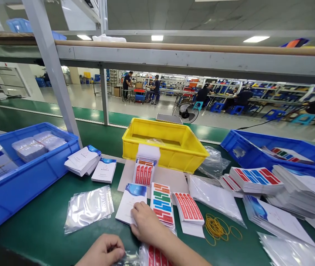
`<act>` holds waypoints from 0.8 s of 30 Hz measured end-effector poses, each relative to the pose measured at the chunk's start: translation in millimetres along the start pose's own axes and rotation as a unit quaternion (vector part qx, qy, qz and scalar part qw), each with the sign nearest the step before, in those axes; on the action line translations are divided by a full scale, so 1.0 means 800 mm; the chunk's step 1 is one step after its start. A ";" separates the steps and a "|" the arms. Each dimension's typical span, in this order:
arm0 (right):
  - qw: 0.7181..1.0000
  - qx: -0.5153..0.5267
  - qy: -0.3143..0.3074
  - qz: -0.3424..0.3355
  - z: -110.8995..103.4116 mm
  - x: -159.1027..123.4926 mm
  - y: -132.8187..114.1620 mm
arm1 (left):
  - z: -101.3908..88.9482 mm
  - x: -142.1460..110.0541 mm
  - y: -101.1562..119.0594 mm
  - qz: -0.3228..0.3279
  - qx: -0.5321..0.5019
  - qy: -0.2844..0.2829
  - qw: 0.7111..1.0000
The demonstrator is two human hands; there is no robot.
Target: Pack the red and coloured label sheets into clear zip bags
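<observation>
My right hand (145,223) reaches across to a stack of white booklets (128,207) with blue tops, its bent fingers gripping at the stack's right edge. Lower down, my left hand (106,251) has thumb and fingers pinched on a clear plastic bag (128,258). Under my right forearm lies a red-and-white sticker sheet (156,257), partly hidden. Right of the booklets are a stack of multicoloured label sheets (161,201) and a stack of red label sheets (189,208). Flat clear bags (89,208) lie to the left.
A yellow bin (163,159) stands at the back, between a left blue bin (35,173) and a right blue bin (246,147). Yellow rubber bands (217,227) and more booklet stacks (276,218) lie rightward. A metal shelf frame (174,55) crosses above; people work in the background.
</observation>
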State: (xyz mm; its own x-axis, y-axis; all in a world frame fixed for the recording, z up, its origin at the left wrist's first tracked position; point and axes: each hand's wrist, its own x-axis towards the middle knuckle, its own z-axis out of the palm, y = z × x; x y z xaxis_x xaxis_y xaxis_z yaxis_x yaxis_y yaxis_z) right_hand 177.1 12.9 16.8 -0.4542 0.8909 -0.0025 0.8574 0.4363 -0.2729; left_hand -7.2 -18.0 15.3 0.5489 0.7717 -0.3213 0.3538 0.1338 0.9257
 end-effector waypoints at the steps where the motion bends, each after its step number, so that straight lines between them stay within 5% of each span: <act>1: 1.000 -0.002 0.001 -0.007 -0.001 0.000 0.003 | 0.001 0.001 -0.003 -0.001 -0.028 0.001 1.000; 7: 0.998 -0.014 0.054 -0.030 -0.012 -0.007 0.010 | 0.004 0.014 -0.014 -0.046 -0.242 0.047 0.968; 11: 0.972 0.023 0.146 -0.185 -0.016 -0.037 -0.014 | 0.002 0.020 -0.009 -0.126 -0.441 0.002 0.888; 14: 0.948 0.076 0.193 -0.242 -0.024 -0.051 -0.008 | -0.002 0.019 -0.005 -0.106 -0.484 -0.006 0.868; 16: 0.970 0.083 0.192 -0.123 -0.035 -0.049 0.021 | -0.004 0.018 -0.002 -0.087 -0.486 -0.028 0.869; 18: 0.980 0.057 0.164 0.095 -0.049 -0.041 0.066 | -0.004 0.017 0.004 -0.068 -0.478 -0.072 0.873; 19: 0.975 0.048 0.162 0.146 -0.055 -0.035 0.089 | -0.003 0.018 0.009 -0.057 -0.473 -0.099 0.874; 24: 0.960 0.038 0.136 0.243 -0.061 -0.020 0.164 | 0.017 0.033 0.049 -0.019 -0.416 -0.183 0.891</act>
State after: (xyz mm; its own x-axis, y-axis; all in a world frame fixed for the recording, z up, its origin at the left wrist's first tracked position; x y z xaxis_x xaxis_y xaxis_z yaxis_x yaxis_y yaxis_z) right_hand 309.0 62.1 27.9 0.0835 0.9913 0.1021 0.9271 -0.0397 -0.3727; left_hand 31.3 -0.7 40.5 0.8121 0.5229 -0.2589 -0.2219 0.6870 0.6919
